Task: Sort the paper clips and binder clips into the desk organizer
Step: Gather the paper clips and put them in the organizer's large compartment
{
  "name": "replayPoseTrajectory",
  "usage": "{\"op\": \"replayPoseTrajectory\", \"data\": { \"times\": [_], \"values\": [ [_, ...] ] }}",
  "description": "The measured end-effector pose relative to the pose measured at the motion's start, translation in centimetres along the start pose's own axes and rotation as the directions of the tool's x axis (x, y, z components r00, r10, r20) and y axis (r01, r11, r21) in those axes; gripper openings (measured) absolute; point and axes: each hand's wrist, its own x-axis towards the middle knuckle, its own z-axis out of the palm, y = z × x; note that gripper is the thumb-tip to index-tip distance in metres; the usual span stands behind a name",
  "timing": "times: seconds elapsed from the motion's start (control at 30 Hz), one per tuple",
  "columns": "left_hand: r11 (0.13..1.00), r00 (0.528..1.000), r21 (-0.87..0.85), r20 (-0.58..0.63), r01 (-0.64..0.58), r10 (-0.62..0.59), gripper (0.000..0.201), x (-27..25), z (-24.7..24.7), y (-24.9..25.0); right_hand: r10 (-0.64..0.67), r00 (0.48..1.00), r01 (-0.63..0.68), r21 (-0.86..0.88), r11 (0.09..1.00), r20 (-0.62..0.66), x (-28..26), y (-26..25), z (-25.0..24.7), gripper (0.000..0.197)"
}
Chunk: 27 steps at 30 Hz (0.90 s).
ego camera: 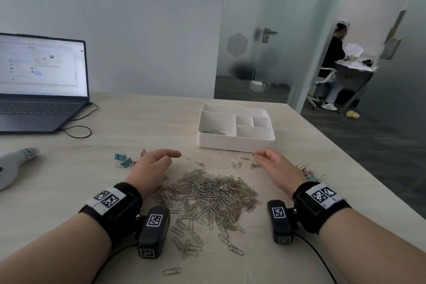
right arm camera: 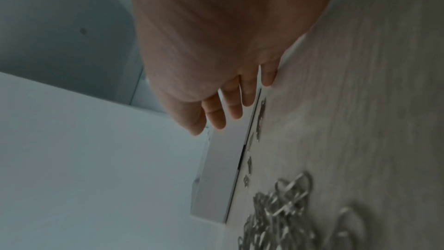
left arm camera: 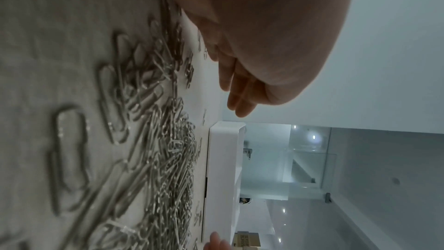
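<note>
Two hands hover at either side of the paper clip pile, holding nothing.

Left hand [ego camera: 152, 166] and right hand [ego camera: 274, 166] sit apart, fingers loosely relaxed, flanking the pile [ego camera: 212, 200]. Beyond the pile stands the white organizer [ego camera: 235, 144] (a few paper clips [ego camera: 213, 132] already lie in its large left compartment). Binder clips [ego camera: 123, 160] lie left of the pile, more binder clips [ego camera: 310, 172] lie right of it.

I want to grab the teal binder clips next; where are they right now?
In the head view, the teal binder clips lie on the table just left of the left hand, beside some pink binder clips and beyond the paper clip pile.
</note>
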Motion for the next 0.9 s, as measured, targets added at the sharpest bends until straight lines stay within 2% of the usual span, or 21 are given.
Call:
{"op": "replayPoseTrajectory", "data": {
  "times": [0.1,0.23,0.27,0.37,0.47,0.57,0.67,0.8,0.9],
  "values": [
    [0.982,0.998,0.191,0.070,-0.006,-0.008,0.032,0.2,0.1,0.0,0.011,0.996,-0.005,-0.068,0.998,0.093,1.1,-0.1,1.0,0.029],
    [0.889,0.974,0.446,0.227,-0.106,0.002,0.048,0.5,1.7,0.8,0.041,0.981,0.006,-0.242,0.970,0.190,2.6,0.0,2.1,0.075],
    [0.860,0.966,0.492,0.259,-0.134,0.002,0.052,0.6,2.4,1.1,0.043,0.980,0.015,-0.290,0.957,0.196,2.9,0.0,2.3,0.079],
    [0.783,0.941,0.589,0.339,-0.202,-0.012,0.061,1.3,4.8,1.4,0.013,0.975,0.081,-0.414,0.907,0.220,3.1,-0.3,3.0,0.065],
    [0.746,0.927,0.616,0.376,-0.255,0.006,0.059,1.2,6.6,2.3,-0.013,0.967,0.117,-0.396,0.911,0.255,2.6,-0.5,3.3,0.063],
    [0.777,0.912,0.561,0.407,-0.286,0.042,0.053,0.8,7.5,2.8,-0.040,0.946,0.165,-0.374,0.912,0.320,1.9,-1.0,3.8,0.058],
    [0.897,0.909,0.356,0.403,-0.263,0.106,0.037,0.3,7.2,2.7,-0.107,0.921,0.211,-0.249,0.945,0.376,0.6,-2.0,4.7,0.051],
    [0.981,0.951,0.100,0.281,-0.164,0.130,0.027,-0.5,6.6,3.1,-0.127,0.934,0.119,0.044,0.992,0.334,-0.6,-2.6,4.8,0.042],
    [0.986,0.981,-0.142,0.161,-0.085,0.108,0.023,-0.7,5.5,3.6,-0.138,0.959,0.067,0.274,0.959,0.249,-1.4,-2.4,4.3,0.042]
  ]
}}
